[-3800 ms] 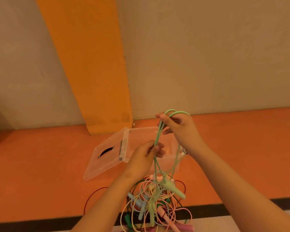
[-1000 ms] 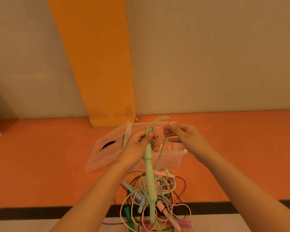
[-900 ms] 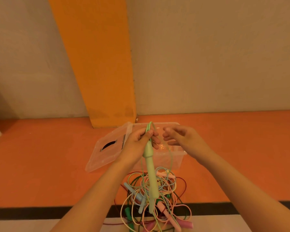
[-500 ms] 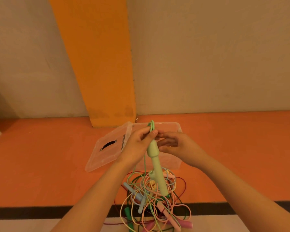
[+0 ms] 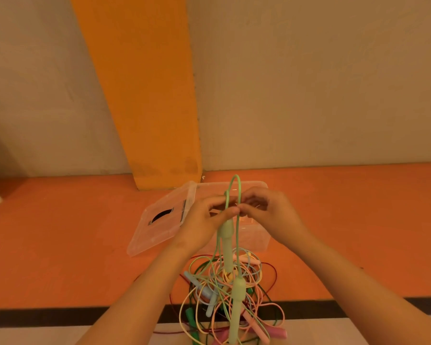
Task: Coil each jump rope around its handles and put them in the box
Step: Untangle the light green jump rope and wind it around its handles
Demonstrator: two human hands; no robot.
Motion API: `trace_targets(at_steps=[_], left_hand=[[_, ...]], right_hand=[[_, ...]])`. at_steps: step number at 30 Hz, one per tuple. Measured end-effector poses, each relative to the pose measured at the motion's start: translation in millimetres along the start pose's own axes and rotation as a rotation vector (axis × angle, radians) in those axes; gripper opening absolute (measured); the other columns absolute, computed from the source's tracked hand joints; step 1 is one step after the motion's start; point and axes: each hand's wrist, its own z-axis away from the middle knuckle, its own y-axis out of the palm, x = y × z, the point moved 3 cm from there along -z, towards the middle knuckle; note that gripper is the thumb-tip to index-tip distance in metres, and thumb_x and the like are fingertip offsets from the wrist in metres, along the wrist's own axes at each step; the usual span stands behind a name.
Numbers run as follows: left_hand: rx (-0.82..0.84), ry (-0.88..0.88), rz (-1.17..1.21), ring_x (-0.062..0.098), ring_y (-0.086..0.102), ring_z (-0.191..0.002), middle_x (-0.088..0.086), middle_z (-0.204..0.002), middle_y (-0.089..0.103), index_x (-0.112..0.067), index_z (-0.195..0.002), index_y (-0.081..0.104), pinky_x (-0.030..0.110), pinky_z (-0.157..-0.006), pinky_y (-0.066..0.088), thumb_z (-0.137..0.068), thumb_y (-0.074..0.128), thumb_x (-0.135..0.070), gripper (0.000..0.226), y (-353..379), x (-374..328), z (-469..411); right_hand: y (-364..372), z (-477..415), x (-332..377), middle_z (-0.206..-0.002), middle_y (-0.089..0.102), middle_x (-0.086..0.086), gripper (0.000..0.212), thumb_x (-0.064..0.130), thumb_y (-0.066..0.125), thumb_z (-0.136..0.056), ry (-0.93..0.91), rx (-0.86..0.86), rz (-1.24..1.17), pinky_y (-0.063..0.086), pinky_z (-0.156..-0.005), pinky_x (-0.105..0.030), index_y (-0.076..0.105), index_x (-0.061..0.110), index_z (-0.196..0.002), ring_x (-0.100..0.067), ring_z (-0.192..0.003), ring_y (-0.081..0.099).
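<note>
Head view: left hand point(image 5: 204, 221) and right hand point(image 5: 273, 211) both pinch the green jump rope point(image 5: 226, 232). 1 loop rises above the grip, its 2 handles point(image 5: 236, 302) hang below; the box point(image 5: 255, 239) sits behind.

Both bare forearms reach forward and converge until the hands meet fingertip to fingertip. The left hand point(image 5: 204, 220) curls its fingers round the thin pale green jump rope cord point(image 5: 239, 188), just above its tapered green handle point(image 5: 226, 235), with the thumb pressed across. The right hand point(image 5: 274, 212) pinches the same cord beside that grip (other fingers loosely curled), knuckles up.
</note>
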Motion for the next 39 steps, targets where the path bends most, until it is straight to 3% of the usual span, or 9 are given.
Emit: trace_targets(at_steps=[5,9,13,18,22,25,28,32,39], left_hand=[[0.084,-0.074,-0.021,0.003,0.066,-0.1,-0.018,-0.099,0.072,-0.035,-0.093,0.071,0.025,-0.086,0.053,-0.084,0.071,-0.014,0.022,16,14,4],[0.058,-0.07,-0.016,0.017,0.07,-0.087,-0.003,-0.086,0.073,-0.028,-0.082,0.07,0.03,-0.082,0.055,-0.086,0.068,-0.005,0.023,20,14,3],[-0.041,0.009,-0.022,0.01,0.066,-0.074,-0.01,-0.073,0.069,-0.025,-0.076,0.068,0.025,-0.072,0.052,-0.088,0.066,-0.006,0.023,13,4,-2],[-0.143,0.065,0.038,0.028,0.065,-0.094,0.008,-0.094,0.07,-0.022,-0.08,0.07,0.044,-0.083,0.051,-0.088,0.066,-0.006,0.019,3,-1,-6],[-0.149,0.074,0.06,0.012,0.067,-0.09,-0.01,-0.091,0.071,-0.022,-0.082,0.071,0.036,-0.083,0.053,-0.086,0.067,-0.004,0.019,2,-4,-4],[-0.181,0.072,0.098,0.007,0.067,-0.085,-0.016,-0.083,0.071,-0.023,-0.082,0.072,0.027,-0.078,0.054,-0.085,0.068,-0.002,0.022,-3,-1,-4],[-0.193,0.055,0.154,0.006,0.069,-0.088,-0.015,-0.087,0.074,-0.025,-0.087,0.073,0.021,-0.078,0.051,-0.085,0.067,-0.004,0.022,-7,3,-4],[-0.095,0.026,0.111,-0.003,0.064,-0.1,-0.022,-0.097,0.071,-0.029,-0.101,0.071,0.017,-0.084,0.048,-0.086,0.064,-0.016,0.021,-4,8,0],[0.026,-0.042,0.037,0.0,0.065,-0.099,-0.015,-0.098,0.072,-0.029,-0.095,0.072,0.02,-0.087,0.05,-0.091,0.061,-0.012,0.02,12,12,6]], right_hand=[[-10,-4,2,-0.078,0.07,0.006,0.013,0.006,0.073,-0.081,-0.114,-0.13,0.081,0.048,-0.066,-0.013,0.071,0.017,-0.089,-0.003,-0.071,0.065],[-10,-2,4,-0.083,0.071,0.001,0.015,0.008,0.074,-0.079,-0.186,-0.156,0.147,0.05,-0.071,-0.013,0.072,0.009,-0.094,-0.002,-0.08,0.064],[-14,0,4,-0.086,0.071,-0.001,0.032,0.032,0.073,-0.073,-0.244,-0.146,0.226,0.051,-0.073,-0.017,0.071,0.011,-0.097,-0.007,-0.078,0.063],[-12,2,-16,-0.081,0.067,0.009,0.037,0.052,0.072,-0.071,-0.187,-0.044,0.399,0.051,-0.071,-0.026,0.071,0.018,-0.088,-0.005,-0.072,0.06],[3,2,-15,-0.079,0.069,0.006,0.019,0.03,0.079,-0.075,-0.195,0.066,0.33,0.045,-0.067,-0.009,0.074,0.015,-0.086,-0.001,-0.071,0.059],[10,0,-15,-0.074,0.068,0.018,0.01,0.014,0.077,-0.078,-0.051,0.07,0.092,0.047,-0.068,-0.013,0.073,0.024,-0.08,0.003,-0.07,0.062],[13,-1,-17,-0.068,0.067,0.021,0.021,0.012,0.076,-0.079,-0.027,0.07,0.023,0.047,-0.066,-0.015,0.069,0.03,-0.074,0.002,-0.066,0.061],[8,-4,-10,-0.075,0.068,0.011,0.012,0.009,0.074,-0.081,-0.081,-0.047,0.073,0.051,-0.067,-0.022,0.072,0.02,-0.082,-0.003,-0.069,0.062],[-5,-10,2,-0.075,0.069,0.014,0.014,0.014,0.074,-0.079,-0.141,-0.209,-0.046,0.048,-0.065,-0.016,0.07,0.027,-0.079,-0.001,-0.067,0.064]])
